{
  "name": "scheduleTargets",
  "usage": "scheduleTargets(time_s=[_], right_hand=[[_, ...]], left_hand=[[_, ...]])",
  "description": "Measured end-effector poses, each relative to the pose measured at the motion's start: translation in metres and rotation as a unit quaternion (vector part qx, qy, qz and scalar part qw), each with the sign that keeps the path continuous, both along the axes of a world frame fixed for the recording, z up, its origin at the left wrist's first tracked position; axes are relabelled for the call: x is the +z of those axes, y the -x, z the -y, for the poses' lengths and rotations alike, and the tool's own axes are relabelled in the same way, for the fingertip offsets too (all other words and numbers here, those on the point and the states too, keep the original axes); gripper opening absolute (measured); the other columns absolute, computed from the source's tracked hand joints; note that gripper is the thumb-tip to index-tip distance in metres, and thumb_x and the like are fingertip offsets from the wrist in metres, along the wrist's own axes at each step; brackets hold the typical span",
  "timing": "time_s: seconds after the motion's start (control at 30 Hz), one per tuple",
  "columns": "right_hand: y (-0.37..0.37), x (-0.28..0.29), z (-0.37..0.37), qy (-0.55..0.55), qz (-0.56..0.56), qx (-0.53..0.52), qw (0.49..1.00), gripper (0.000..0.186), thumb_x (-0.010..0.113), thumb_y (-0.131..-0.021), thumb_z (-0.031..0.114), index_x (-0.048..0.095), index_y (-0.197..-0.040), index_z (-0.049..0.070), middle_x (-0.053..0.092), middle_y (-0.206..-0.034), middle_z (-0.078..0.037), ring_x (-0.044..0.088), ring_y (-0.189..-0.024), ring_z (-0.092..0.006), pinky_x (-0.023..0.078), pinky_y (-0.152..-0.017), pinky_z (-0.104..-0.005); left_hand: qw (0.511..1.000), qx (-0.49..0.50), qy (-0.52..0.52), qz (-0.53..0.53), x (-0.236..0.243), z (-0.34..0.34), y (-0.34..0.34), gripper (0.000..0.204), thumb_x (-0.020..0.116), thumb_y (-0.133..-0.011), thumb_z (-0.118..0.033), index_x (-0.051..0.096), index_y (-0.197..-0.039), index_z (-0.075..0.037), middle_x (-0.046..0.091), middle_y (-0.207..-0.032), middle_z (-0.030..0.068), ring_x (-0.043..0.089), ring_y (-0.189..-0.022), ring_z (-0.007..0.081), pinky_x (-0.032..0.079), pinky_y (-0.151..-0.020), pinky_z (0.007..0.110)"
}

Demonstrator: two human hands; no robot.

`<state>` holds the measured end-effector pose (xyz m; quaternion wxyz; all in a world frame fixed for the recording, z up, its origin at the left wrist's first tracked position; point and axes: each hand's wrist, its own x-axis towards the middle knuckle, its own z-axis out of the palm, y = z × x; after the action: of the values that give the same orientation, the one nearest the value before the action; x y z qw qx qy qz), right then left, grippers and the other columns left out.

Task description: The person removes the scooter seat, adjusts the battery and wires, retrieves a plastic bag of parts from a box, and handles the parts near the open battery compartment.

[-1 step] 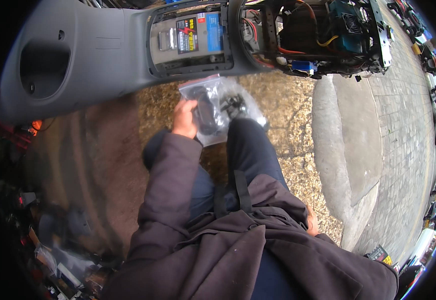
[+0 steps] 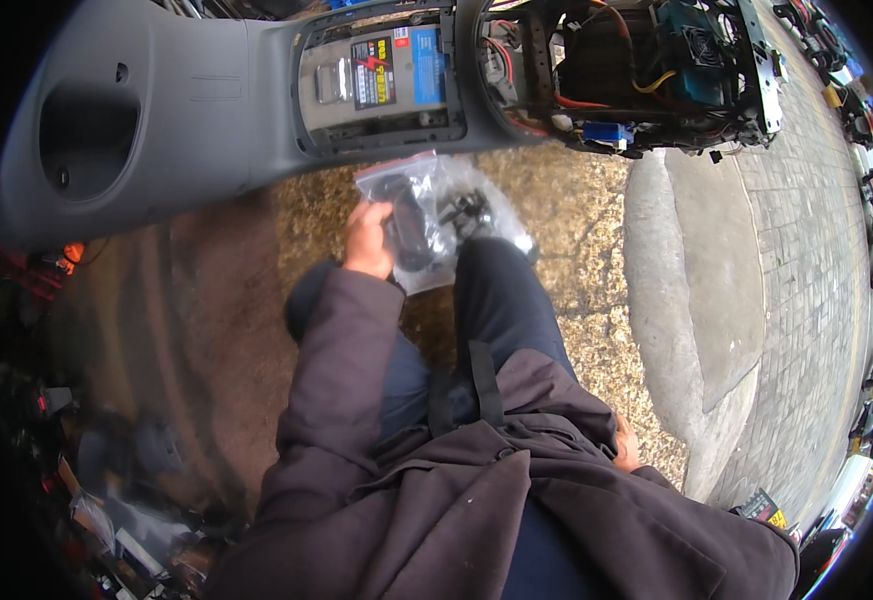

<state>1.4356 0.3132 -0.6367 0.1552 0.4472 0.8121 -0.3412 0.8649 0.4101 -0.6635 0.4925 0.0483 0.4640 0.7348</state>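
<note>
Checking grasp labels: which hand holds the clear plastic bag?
The left hand grips the clear bag of dark parts; the right hand rests back by the coat, holding nothing visible.

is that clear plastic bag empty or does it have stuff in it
Not empty: dark parts show through the clear bag, which the left hand grips.

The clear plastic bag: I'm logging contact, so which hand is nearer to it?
Left. The left hand grips the clear plastic bag at its left side; the right hand rests far below it, beside the coat.
</note>
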Motion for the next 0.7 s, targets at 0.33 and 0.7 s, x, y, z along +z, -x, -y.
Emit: scheduleTargets(time_s=[0.33, 0.7], right_hand=[[0.001, -0.001, -0.014, 0.352, -0.174, -0.246, 0.886, 0.077, 0.075, -0.082, 0.034, 0.042, -0.142, -0.001, 0.052, -0.141, -0.015, 0.046, -0.131, -0.0258, 0.036, -0.109, -0.0347], [-0.058, 0.067, -0.105, 0.546, -0.054, -0.354, 0.758, 0.082, 0.074, -0.075, -0.001, 0.034, -0.147, -0.002, 0.054, -0.134, -0.024, 0.054, -0.121, -0.0294, 0.049, -0.097, -0.0382]], left_hand=[[0.990, 0.016, 0.072, -0.122, 0.004, 0.006, -0.009, 0.021, 0.052, -0.086, -0.001, 0.064, -0.102, 0.002, 0.068, -0.095, 0.0079, 0.067, -0.082, 0.0183, 0.055, -0.077, 0.032], [0.888, -0.001, 0.265, -0.375, -0.039, -0.008, -0.015, 0.028, 0.071, -0.084, -0.017, 0.064, -0.099, 0.006, 0.067, -0.091, 0.0131, 0.062, -0.083, 0.0198, 0.049, -0.074, 0.034]])
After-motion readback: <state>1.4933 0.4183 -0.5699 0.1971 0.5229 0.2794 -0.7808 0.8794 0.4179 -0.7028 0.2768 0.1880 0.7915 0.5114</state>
